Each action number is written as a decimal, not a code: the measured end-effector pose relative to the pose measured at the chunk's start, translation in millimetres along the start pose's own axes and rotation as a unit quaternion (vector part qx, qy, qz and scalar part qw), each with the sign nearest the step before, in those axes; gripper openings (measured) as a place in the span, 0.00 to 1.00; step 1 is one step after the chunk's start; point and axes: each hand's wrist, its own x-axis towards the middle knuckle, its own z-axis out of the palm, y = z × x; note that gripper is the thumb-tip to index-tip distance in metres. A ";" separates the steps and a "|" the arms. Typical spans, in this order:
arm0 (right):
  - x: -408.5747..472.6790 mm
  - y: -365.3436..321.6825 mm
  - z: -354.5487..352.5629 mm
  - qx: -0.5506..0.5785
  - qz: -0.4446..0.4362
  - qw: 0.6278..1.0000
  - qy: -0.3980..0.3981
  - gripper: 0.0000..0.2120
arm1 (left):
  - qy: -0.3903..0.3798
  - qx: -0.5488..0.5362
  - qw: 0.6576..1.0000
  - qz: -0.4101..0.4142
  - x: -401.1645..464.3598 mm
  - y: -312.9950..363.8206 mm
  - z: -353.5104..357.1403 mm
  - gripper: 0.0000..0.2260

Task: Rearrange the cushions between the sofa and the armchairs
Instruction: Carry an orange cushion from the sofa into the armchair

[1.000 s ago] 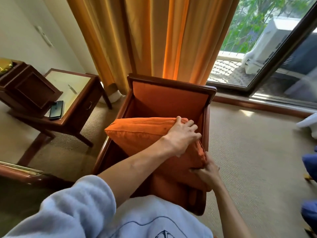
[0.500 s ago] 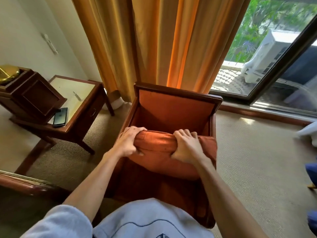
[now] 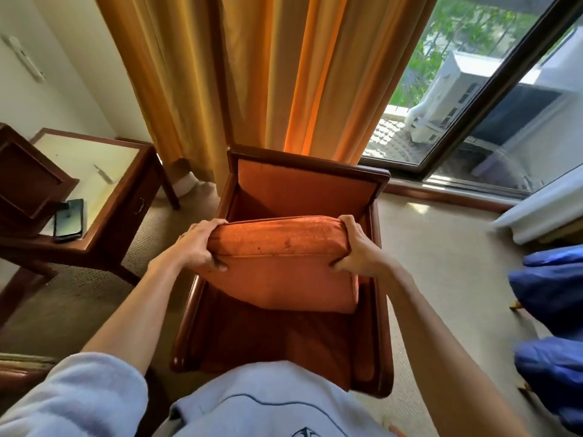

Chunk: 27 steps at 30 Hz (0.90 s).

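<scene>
While both hands clamp its two short ends, the orange cushion (image 3: 280, 263) hangs at the centre of the frame, above the seat of the armchair (image 3: 310, 187) and clear of the chair's backrest. The left hand (image 3: 197, 246) grips the cushion's left end, fingers curled over the top edge and the thumb pressed into the front face just below the piping seam. The right hand (image 3: 355, 247) mirrors it on the right end, fingers wrapped over the upper corner and thumb tucked underneath. Neither hand is nearer; they sit level, one at each end.

Its long axis runs left to right across the frame, parallel to the backrest and square to the wooden armrests. The cushion tilts, top edge leaning toward the backrest and the lower edge dropping toward the bottom of the frame. Judging by this, the coming move turns on that span: the cushion looks about as wide as the gap between the armrests, so lowering or lifting it will likely need it kept square.

At the left edge, a phone (image 3: 69, 219) lies on a side table (image 3: 126, 171).
</scene>
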 end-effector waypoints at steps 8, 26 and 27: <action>11.2 -55.4 52.0 0.009 -0.033 0.997 0.073 0.54 | 0.036 0.152 0.975 0.157 -23.1 172.0 28.6 0.49; 40.6 14.0 94.7 -0.082 -0.025 0.996 0.014 0.52 | 0.028 -0.100 0.976 0.190 -53.7 70.1 -52.5 0.38; 42.7 27.8 91.2 -0.092 -0.024 0.995 0.019 0.52 | 0.036 -0.119 0.978 0.164 -57.3 64.8 -59.9 0.38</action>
